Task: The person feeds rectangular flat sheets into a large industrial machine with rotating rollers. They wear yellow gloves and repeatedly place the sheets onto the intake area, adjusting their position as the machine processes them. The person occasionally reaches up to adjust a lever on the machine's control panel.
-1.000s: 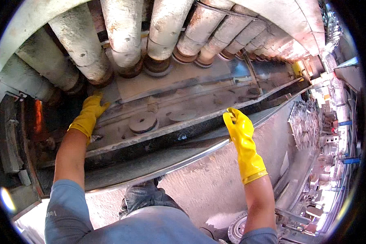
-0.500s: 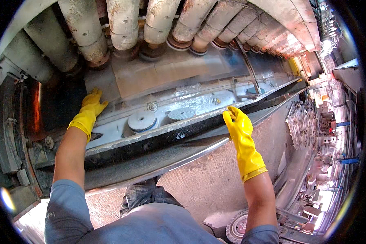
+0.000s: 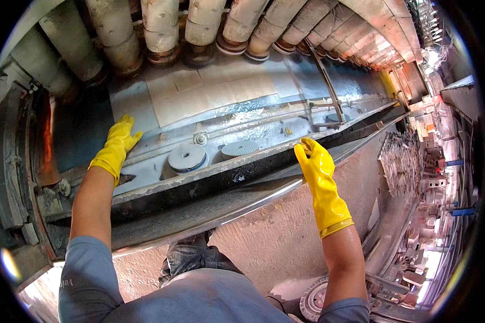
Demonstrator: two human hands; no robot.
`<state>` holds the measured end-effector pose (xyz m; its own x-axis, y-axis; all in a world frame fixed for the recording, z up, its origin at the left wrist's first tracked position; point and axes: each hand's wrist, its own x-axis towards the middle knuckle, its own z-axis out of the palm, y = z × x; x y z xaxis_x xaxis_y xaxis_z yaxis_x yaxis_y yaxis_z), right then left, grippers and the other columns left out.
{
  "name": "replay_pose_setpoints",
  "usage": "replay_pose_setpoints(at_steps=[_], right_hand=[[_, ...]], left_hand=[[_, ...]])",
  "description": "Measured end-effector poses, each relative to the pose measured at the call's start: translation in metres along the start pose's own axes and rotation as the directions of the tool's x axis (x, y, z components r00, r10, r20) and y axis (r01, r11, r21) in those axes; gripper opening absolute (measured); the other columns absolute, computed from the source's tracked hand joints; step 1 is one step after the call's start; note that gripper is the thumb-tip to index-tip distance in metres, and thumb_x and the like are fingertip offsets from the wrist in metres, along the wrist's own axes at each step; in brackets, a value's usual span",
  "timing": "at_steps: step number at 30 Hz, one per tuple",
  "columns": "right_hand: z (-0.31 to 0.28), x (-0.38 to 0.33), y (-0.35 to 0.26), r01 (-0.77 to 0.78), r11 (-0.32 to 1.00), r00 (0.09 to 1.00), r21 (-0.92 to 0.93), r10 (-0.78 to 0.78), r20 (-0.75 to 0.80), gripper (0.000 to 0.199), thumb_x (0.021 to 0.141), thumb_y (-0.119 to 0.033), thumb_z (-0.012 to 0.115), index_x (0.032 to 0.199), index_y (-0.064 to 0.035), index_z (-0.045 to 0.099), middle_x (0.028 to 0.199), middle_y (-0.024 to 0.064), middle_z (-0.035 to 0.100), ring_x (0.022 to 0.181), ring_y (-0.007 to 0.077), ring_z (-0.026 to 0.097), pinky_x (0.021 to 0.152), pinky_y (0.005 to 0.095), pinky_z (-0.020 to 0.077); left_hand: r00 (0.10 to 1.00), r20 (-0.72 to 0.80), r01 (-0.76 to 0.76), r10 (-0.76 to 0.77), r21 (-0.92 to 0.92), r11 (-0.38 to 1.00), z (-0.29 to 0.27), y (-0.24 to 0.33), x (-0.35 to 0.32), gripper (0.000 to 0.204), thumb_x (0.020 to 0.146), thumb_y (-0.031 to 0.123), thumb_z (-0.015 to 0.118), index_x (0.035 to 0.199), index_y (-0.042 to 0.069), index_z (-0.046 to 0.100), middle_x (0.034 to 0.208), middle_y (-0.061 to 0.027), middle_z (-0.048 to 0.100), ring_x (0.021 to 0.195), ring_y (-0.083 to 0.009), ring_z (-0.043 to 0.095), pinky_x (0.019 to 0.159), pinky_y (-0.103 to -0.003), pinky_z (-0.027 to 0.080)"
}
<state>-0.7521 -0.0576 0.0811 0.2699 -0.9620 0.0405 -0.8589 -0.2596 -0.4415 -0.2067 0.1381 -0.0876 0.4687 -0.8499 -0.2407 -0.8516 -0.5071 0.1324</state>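
Observation:
Yellow rubber gloves cover both my hands. My left hand [image 3: 123, 139] is open, fingers stretched forward, over the near edge of a flat grey slab [image 3: 132, 105] on the wet machine bed; whether it presses on the slab I cannot tell. Right of it lie tan, flat slabs [image 3: 191, 97] side by side. My right hand [image 3: 313, 156] is held by the bed's front ledge, its fingers curled toward the thumb. What they hold, if anything, is hidden. Between the hands are a pale round disc [image 3: 187, 157] with a centre hole and a ridged round disc [image 3: 240, 149].
A row of thick, stained cylinders [image 3: 205, 24] hangs over the bed's far side. A metal bar [image 3: 324, 75] crosses the bed at the right. A dark trough [image 3: 237, 177] runs along the front. Stacked thin pieces [image 3: 399, 164] and a wheel [image 3: 313, 299] are at the right.
The bed and slabs look brighter and clearer, with wet shine showing. The cylinders sit slightly higher in view. Both hands keep nearly the same place and pose.

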Motion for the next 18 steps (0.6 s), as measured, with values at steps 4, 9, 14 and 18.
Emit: replay_pose_setpoints(at_steps=[4, 9, 14, 18], right_hand=[[-0.0031, -0.0007, -0.0040, 0.000, 0.999, 1.000, -0.041, 0.001, 0.007, 0.051, 0.097, -0.039, 0.073, 0.131, -0.0012, 0.072, 0.118, 0.0158, 0.079, 0.111, 0.0288, 0.076, 0.099, 0.0365, 0.0557], [-0.0044, -0.0022, -0.0028, -0.006, 0.999, 1.000, -0.032, 0.006, 0.016, 0.051, 0.098, -0.039, 0.073, 0.133, -0.0009, 0.071, 0.119, 0.0151, 0.079, 0.111, 0.0268, 0.076, 0.099, 0.0347, 0.0554], [-0.0058, -0.0033, -0.0017, -0.019, 1.000, 0.999, -0.025, 0.020, 0.029, 0.053, 0.098, -0.039, 0.073, 0.133, -0.0008, 0.071, 0.120, 0.0153, 0.079, 0.112, 0.0271, 0.076, 0.099, 0.0349, 0.0555], [-0.0041, -0.0033, 0.0007, 0.007, 1.000, 1.000, -0.025, -0.007, -0.013, 0.051, 0.096, -0.043, 0.073, 0.128, -0.0036, 0.074, 0.117, 0.0168, 0.079, 0.110, 0.0348, 0.075, 0.097, 0.0412, 0.0564]], left_hand=[[1.000, 0.007, -0.010, 0.010, 0.014, 1.000, 0.0047, -0.0046, 0.0020, 0.079, 0.095, 0.044, 0.072, 0.158, 0.002, 0.048, 0.169, -0.0251, 0.037, 0.155, -0.0399, 0.038, 0.129, -0.042, 0.030], [1.000, -0.003, -0.008, 0.008, 0.001, 1.000, 0.0023, -0.0013, -0.0017, 0.077, 0.094, 0.043, 0.073, 0.156, 0.003, 0.051, 0.168, -0.0239, 0.039, 0.154, -0.0401, 0.039, 0.128, -0.043, 0.031], [1.000, 0.011, -0.001, 0.001, 0.000, 1.000, -0.0006, 0.0022, -0.0042, 0.078, 0.094, 0.044, 0.073, 0.157, 0.003, 0.050, 0.168, -0.0235, 0.039, 0.154, -0.0397, 0.039, 0.128, -0.043, 0.031], [1.000, 0.017, 0.009, -0.009, 0.004, 1.000, -0.0030, 0.0046, -0.0051, 0.079, 0.094, 0.044, 0.073, 0.158, 0.004, 0.049, 0.169, -0.0226, 0.038, 0.154, -0.0395, 0.039, 0.128, -0.042, 0.031]])
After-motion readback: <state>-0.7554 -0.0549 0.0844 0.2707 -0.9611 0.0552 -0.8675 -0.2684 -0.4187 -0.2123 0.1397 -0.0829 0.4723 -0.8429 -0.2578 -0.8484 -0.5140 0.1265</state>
